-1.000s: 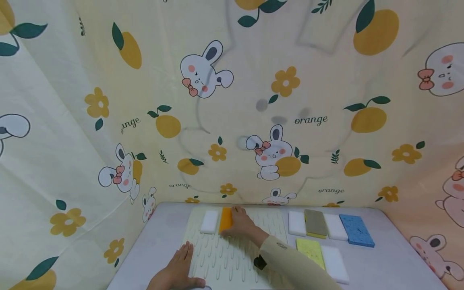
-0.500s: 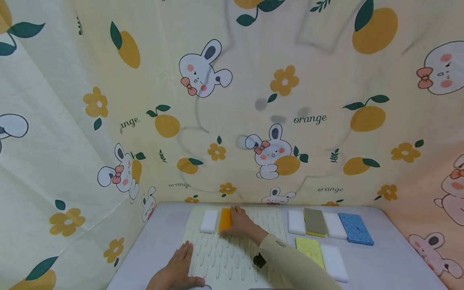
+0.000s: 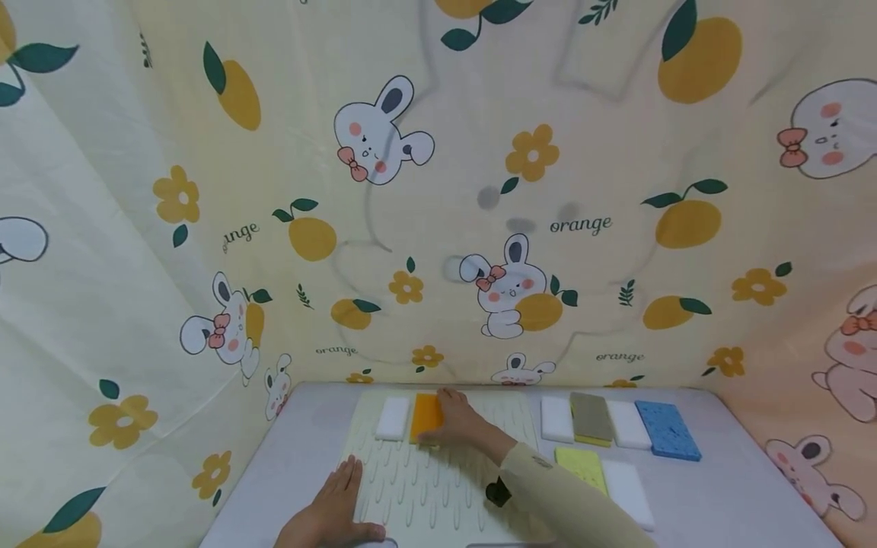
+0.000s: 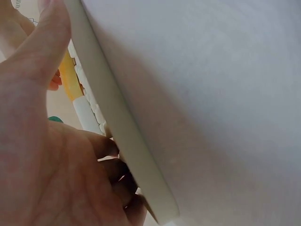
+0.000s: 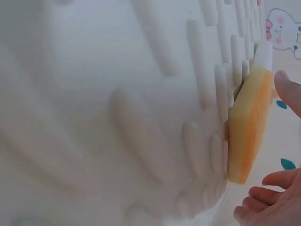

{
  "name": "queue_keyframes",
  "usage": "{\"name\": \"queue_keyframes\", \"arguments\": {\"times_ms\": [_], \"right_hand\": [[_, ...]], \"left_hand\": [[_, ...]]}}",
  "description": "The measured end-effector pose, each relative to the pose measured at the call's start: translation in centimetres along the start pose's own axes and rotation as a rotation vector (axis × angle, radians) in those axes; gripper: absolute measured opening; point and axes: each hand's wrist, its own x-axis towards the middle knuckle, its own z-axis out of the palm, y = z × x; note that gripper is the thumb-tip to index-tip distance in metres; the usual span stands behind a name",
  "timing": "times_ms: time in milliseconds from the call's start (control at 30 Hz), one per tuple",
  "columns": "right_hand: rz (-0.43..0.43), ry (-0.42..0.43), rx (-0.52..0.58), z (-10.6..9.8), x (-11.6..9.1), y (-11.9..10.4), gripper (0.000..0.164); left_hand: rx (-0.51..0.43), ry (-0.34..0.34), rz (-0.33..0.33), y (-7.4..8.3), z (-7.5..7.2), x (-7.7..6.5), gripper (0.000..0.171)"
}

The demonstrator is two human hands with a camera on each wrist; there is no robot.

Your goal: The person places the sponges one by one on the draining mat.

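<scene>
A pale ridged drying mat (image 3: 397, 502) lies on the table. Near its far edge, an orange-topped sponge (image 3: 425, 418) with a yellow underside lies flat, just right of a white sponge (image 3: 393, 418). My right hand (image 3: 462, 426) is over the right side of the orange sponge. In the right wrist view, its thumb and relaxed fingers stand around the orange sponge (image 5: 254, 122) with a visible gap. My left hand (image 3: 329, 506) rests at the mat's left edge, fingers straight; the left wrist view shows the fingers along the mat's side (image 4: 122, 122).
Right of the mat lie two white sponges (image 3: 556, 419) (image 3: 628, 425), a grey-topped sponge (image 3: 592, 417) and a blue sponge (image 3: 668, 430). Nearer are a yellow sponge (image 3: 581, 468), partly behind my sleeve (image 3: 562, 495), and another white one (image 3: 626, 491). Patterned cloth (image 3: 479, 304) encloses the table.
My right hand has eased slightly off the orange sponge, so a little more of its top shows. My left hand stays at the mat's edge. The head view has shifted slightly.
</scene>
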Motion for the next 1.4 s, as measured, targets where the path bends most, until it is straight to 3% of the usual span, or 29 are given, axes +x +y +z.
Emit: {"name": "queue_keyframes", "arguments": {"times_ms": [300,933,1200,1400], "right_hand": [[-0.007,0.010,-0.046,-1.1,-0.9,1.3,0.110],[-0.034,0.092,0.037,-5.9,-6.6,4.5,0.107],[-0.016,0.118,0.022,-7.2,-9.1,6.2,0.109],[0.044,0.145,0.025,-8.7,-11.3,7.2,0.108]], "left_hand": [[-0.005,0.011,-0.007,0.0,-0.2,-0.1,0.133],[-0.013,0.002,-0.019,0.8,-0.8,-0.5,0.133],[-0.026,-0.014,-0.045,0.3,-0.1,0.1,0.135],[-0.033,-0.005,-0.022,0.3,0.1,0.1,0.133]]}}
